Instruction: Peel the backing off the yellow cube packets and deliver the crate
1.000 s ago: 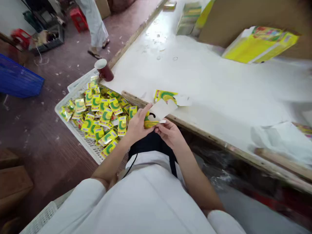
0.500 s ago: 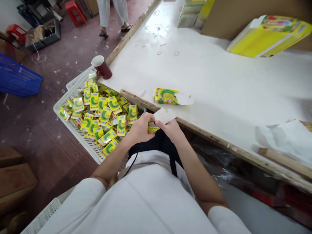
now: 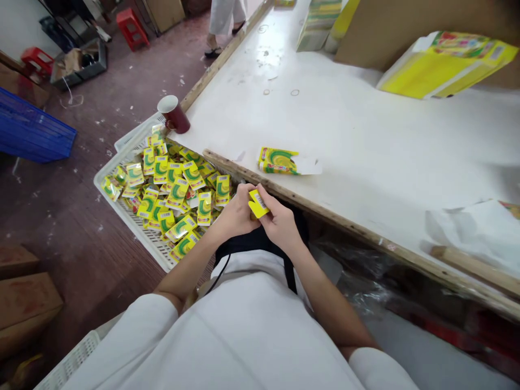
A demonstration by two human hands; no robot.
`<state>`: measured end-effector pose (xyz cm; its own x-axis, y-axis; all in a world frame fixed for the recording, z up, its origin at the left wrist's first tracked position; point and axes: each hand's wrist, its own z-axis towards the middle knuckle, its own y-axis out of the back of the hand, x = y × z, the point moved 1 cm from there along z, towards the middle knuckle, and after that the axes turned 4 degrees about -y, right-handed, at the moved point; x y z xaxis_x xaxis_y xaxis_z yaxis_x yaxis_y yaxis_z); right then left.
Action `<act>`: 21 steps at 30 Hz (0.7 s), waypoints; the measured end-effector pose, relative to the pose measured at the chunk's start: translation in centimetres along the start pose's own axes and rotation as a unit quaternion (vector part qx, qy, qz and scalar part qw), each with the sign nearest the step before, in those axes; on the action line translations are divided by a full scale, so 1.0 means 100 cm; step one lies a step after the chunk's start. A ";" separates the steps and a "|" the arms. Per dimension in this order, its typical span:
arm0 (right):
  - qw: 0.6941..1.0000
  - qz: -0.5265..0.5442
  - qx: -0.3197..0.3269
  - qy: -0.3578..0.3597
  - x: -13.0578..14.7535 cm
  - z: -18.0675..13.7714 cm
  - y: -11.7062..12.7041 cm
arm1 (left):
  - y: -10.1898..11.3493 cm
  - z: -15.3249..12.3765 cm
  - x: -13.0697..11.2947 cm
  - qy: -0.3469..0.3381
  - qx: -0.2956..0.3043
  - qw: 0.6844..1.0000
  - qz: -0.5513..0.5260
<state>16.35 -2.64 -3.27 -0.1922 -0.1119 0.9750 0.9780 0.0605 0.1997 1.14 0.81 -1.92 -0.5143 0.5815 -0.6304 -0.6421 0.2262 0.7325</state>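
Note:
Between my two hands, just off the table's front edge, is a small yellow cardboard box (image 3: 259, 204) with a barcode on the panel facing up. My left hand (image 3: 239, 212) is closed around its left side, the fingers hiding most of it. Thumb and fingers of my right hand (image 3: 279, 218) grip the right side. Another yellow and green box (image 3: 280, 161) lies on the table (image 3: 345, 141) beyond my hands, its white flap sticking out to the right. To my left a white plastic basket (image 3: 134, 230) holds a heap of similar yellow packs (image 3: 177, 192).
A maroon mug (image 3: 174, 115) stands at the table's left corner. Flat yellow cartons (image 3: 442, 70) lean at the back right, near a stack (image 3: 319, 24). A wooden strip (image 3: 325, 210) edges the table. A blue basket (image 3: 34, 127) and cardboard boxes (image 3: 30, 303) are on the floor.
The white flap that stuck up from the box in my hands is folded down, and a yellow barcode panel now shows. A person in light trousers at the back has moved right.

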 end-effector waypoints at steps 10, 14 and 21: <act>0.979 -0.180 -0.024 0.093 -0.008 0.005 0.015 | 0.036 0.005 -0.007 0.034 -0.021 0.997 0.060; 0.981 -0.157 0.007 0.116 -0.005 0.010 0.028 | 0.039 0.004 -0.002 0.043 -0.012 0.998 0.035; 0.997 -0.069 0.009 0.041 0.002 0.014 0.030 | 0.035 0.005 -0.004 0.045 -0.010 0.997 0.054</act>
<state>19.15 -1.08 -2.35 -0.3177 -0.2013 0.9266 0.9407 0.0555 0.3346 -0.58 1.78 1.06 -0.6301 0.5283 -0.5691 -0.5908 0.1495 0.7929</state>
